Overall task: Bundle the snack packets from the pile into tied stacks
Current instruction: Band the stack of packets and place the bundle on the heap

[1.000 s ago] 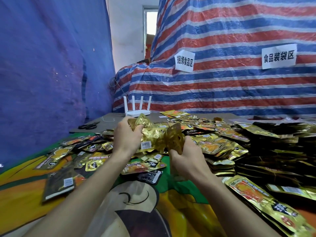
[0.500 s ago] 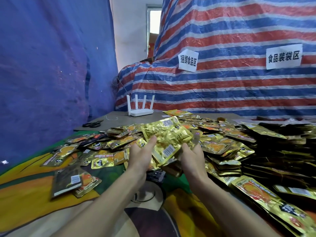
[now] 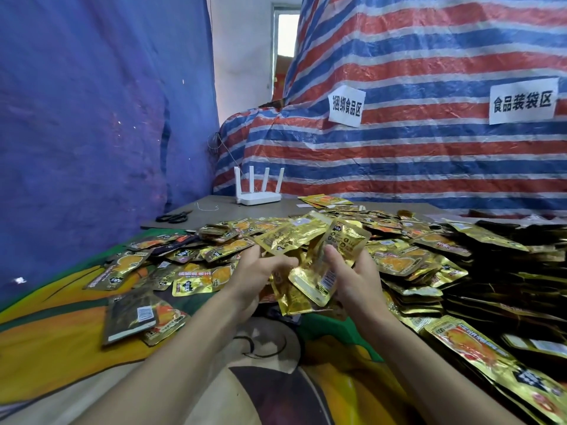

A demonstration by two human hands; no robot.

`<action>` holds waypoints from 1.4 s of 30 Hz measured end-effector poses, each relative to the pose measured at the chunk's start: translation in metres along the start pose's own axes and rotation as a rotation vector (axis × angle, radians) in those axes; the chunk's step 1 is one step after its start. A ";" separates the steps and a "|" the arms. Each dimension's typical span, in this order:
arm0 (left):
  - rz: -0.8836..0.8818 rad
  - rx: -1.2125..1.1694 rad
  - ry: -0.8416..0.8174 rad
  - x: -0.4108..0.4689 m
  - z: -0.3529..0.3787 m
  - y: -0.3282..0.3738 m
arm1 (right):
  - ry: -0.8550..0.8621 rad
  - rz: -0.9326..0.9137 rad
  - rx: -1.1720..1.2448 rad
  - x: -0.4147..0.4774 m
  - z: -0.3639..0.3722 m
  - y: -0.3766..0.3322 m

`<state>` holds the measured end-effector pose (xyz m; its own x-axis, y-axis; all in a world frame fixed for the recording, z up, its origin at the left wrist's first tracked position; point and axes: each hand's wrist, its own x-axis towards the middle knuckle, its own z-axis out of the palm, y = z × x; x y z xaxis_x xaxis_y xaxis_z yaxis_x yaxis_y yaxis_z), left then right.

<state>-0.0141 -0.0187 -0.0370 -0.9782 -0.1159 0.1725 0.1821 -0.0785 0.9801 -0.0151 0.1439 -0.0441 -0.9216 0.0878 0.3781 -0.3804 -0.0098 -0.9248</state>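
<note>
- Backdrop: striped tarp point(image 3: 399, 154); table point(image 3: 214, 207) strewn with gold packets point(image 3: 414, 256).
- We see left hand point(image 3: 257, 271) and right hand point(image 3: 357, 279) each gripping one loose bunch point(image 3: 310, 282) above it.

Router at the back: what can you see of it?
The router is a flat white box, plastic by its look, with four upright antennas, slightly splayed. It stands at the far end of the grey table, before the striped tarp, right of the scissors, apart from the packets. Nothing else touches it.

Glossy gold foil packets point(image 3: 313, 265); woven plastic striped tarp point(image 3: 429, 154).
</note>
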 end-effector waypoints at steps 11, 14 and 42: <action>-0.204 -0.138 0.043 -0.007 0.007 -0.003 | -0.084 -0.023 -0.050 -0.002 0.001 0.010; -0.104 -0.075 0.002 -0.007 0.010 -0.005 | -0.053 -0.042 -0.009 -0.003 0.003 0.011; 0.183 -0.215 0.098 0.003 0.001 0.005 | -0.259 -0.114 0.091 -0.007 0.012 0.014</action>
<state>-0.0165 -0.0181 -0.0311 -0.9145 -0.2421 0.3242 0.3821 -0.2538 0.8886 -0.0147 0.1311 -0.0590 -0.8574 -0.1632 0.4881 -0.4768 -0.1052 -0.8727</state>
